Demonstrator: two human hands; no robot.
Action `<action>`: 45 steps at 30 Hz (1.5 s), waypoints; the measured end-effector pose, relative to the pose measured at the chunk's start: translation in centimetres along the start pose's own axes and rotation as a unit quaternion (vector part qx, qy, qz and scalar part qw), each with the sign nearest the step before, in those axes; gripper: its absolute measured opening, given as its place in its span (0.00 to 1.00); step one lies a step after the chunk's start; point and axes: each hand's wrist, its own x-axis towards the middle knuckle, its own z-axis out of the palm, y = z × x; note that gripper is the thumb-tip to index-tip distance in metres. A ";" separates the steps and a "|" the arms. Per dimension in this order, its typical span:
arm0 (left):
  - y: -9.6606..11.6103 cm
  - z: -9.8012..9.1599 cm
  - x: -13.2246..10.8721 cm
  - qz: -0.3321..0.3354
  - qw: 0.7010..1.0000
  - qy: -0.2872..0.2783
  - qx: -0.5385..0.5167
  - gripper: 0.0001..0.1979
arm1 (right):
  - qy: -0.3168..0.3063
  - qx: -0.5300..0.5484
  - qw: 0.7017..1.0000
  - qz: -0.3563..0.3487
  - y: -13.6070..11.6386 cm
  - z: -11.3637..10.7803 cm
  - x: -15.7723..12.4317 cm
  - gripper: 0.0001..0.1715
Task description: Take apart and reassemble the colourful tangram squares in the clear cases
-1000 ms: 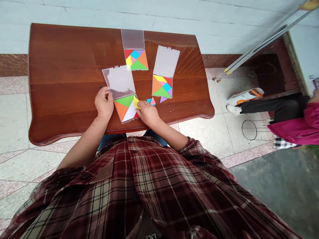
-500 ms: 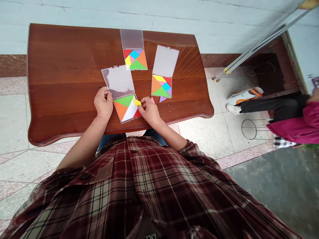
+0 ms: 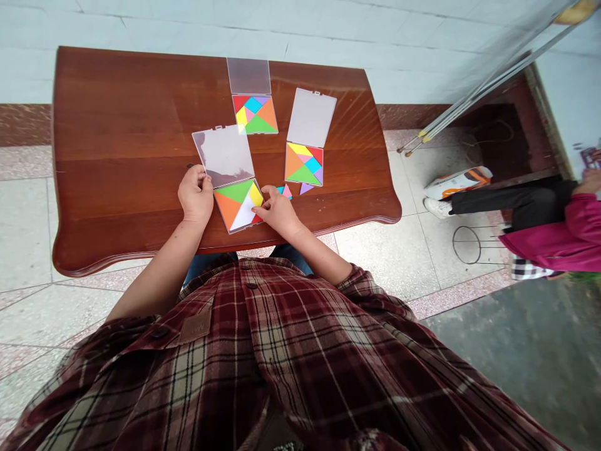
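Note:
An open tangram case (image 3: 231,230) lies in front of me with its clear lid (image 3: 224,153) folded back. In its tray are a green triangle (image 3: 235,190), an orange triangle (image 3: 226,207), a yellow parallelogram (image 3: 255,195) and part of a red piece (image 3: 256,219), around a bare white area. My left hand (image 3: 195,195) has its fingers closed at the case's left edge, by the hinge. My right hand (image 3: 279,212) has thumb and finger at the yellow piece, which lies along the tray's right side. Blue and pink pieces (image 3: 286,191) show partly behind that hand.
Two more open tangram cases, one at the back (image 3: 256,115) and one at the right (image 3: 304,164), hold filled trays. A loose purple piece (image 3: 306,188) lies on the wooden table (image 3: 117,150). Crutches (image 3: 451,116) and a seated person (image 3: 544,213) are off to the right.
My right hand has moved slightly left with the yellow piece, which now sits flatter in the tray. A blue piece has come into sight behind the hand. My left hand stays put.

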 end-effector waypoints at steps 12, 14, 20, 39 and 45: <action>-0.8 0.3 0.1 0.003 1.000 -0.008 -0.004 0.08 | -0.032 -0.166 0.982 -0.089 0.2 -1.8 1.0 0.22; -0.9 0.3 0.2 0.003 1.000 -0.011 -0.005 0.08 | -0.033 -0.195 0.975 -0.100 0.1 -1.8 1.3 0.21; -0.6 0.1 0.1 -0.006 1.000 -0.017 -0.007 0.07 | -0.038 -0.222 0.969 -0.098 0.0 -2.0 1.5 0.15; -0.8 0.0 0.2 0.012 1.000 -0.015 0.011 0.07 | -0.028 -0.285 0.954 -0.094 -1.4 -0.6 1.5 0.19; -1.0 0.0 0.2 0.005 1.000 -0.015 0.011 0.08 | 0.037 -0.197 0.972 -0.119 0.5 -2.1 1.7 0.15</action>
